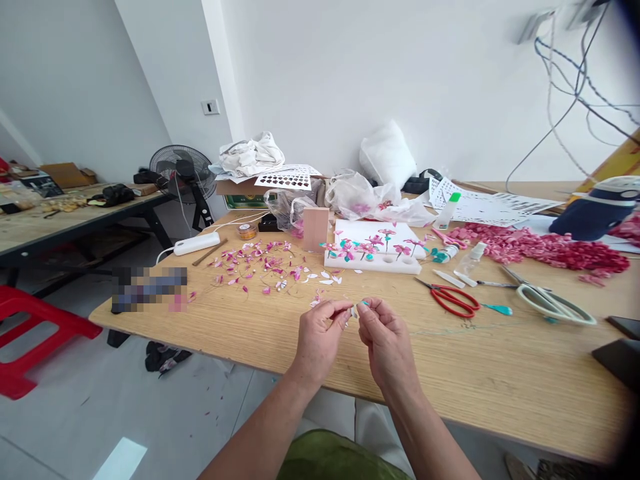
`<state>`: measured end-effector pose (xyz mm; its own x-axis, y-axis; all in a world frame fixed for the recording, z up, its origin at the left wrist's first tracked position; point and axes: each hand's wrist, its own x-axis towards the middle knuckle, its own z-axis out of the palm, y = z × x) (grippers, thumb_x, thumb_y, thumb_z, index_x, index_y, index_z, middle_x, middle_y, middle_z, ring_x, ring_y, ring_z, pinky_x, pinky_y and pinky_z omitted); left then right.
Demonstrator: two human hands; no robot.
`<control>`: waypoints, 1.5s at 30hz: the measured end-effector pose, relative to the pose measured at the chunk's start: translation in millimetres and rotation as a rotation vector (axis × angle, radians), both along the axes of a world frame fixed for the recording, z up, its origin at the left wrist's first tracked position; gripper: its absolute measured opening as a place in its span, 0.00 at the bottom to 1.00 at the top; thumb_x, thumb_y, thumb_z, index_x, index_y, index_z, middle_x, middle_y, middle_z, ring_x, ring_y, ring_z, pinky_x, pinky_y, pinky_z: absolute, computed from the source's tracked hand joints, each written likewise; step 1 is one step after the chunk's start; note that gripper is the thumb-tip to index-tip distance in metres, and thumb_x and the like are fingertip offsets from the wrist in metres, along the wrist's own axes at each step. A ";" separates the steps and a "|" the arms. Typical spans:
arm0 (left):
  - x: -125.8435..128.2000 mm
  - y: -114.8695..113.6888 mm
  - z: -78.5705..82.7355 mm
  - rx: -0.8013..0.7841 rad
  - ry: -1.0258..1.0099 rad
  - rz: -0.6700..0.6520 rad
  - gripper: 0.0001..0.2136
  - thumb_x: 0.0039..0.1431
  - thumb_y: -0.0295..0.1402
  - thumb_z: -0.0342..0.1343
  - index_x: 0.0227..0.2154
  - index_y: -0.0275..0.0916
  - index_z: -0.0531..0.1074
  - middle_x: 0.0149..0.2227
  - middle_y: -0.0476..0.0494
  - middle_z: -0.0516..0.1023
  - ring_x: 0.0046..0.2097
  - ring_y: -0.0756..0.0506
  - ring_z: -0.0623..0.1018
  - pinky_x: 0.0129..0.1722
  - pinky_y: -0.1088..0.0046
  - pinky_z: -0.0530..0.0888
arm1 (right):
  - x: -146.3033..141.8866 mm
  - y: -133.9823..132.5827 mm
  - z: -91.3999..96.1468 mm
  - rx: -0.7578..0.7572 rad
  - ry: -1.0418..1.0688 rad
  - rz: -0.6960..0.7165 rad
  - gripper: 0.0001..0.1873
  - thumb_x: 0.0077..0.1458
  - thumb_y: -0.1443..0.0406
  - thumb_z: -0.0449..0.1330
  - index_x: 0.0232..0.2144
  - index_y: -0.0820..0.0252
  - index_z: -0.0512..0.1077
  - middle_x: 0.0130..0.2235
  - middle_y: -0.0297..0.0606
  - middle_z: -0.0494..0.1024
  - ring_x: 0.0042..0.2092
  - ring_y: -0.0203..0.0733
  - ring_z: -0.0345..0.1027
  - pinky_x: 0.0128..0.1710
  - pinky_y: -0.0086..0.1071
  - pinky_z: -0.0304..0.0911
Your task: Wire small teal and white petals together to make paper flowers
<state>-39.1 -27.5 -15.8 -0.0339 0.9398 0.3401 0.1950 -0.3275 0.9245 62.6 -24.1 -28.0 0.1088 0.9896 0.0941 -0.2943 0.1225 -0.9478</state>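
Note:
Above the near part of the table, my left hand is closed in a pinch, its fingertips on a small white petal-like piece. Close beside it, my right hand also pinches, with a bit of teal showing at its fingertips; what that belongs to is mostly hidden by the fingers. Just beyond the hands lie pink petals and white petals. Pink and teal artificial flowers on thin stems stand in a white foam block behind them.
Red-handled scissors and white-handled scissors lie to the right, near a spray bottle and a pile of pink petals. A dark blue bottle stands far right. Loose petals and stems cover the left middle. A power strip sits at the left edge.

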 end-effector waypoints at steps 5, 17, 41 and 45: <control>2.4 0.3 3.8 -0.089 -0.116 -0.027 0.06 0.49 0.29 0.52 0.29 0.35 0.73 0.31 0.46 0.76 0.34 0.50 0.74 0.37 0.76 0.70 | -0.8 -0.3 0.7 0.004 0.011 -0.004 0.10 0.47 0.59 0.57 0.25 0.59 0.63 0.17 0.24 0.52 0.19 0.29 0.40 0.18 0.26 0.37; 3.6 4.0 4.3 -0.110 -0.144 -0.023 0.05 0.47 0.30 0.54 0.26 0.35 0.72 0.28 0.47 0.75 0.31 0.50 0.73 0.34 0.76 0.69 | -3.7 -1.2 -0.1 0.008 0.003 -0.025 0.10 0.47 0.59 0.57 0.25 0.59 0.63 0.17 0.25 0.54 0.19 0.29 0.42 0.18 0.26 0.39; -9.7 1.7 11.3 0.006 0.197 0.088 0.05 0.48 0.26 0.50 0.22 0.36 0.70 0.24 0.50 0.72 0.29 0.51 0.71 0.30 0.78 0.67 | -10.5 -9.1 -7.9 -0.017 -0.050 0.052 0.11 0.48 0.56 0.55 0.26 0.58 0.63 0.17 0.24 0.54 0.18 0.29 0.44 0.17 0.25 0.40; -12.1 2.4 9.4 0.101 0.306 0.112 0.05 0.49 0.25 0.50 0.22 0.37 0.69 0.24 0.50 0.72 0.30 0.51 0.71 0.31 0.77 0.67 | -9.1 -11.6 -12.0 0.055 -0.295 -0.046 0.09 0.49 0.59 0.54 0.24 0.58 0.63 0.16 0.27 0.60 0.19 0.32 0.51 0.19 0.26 0.46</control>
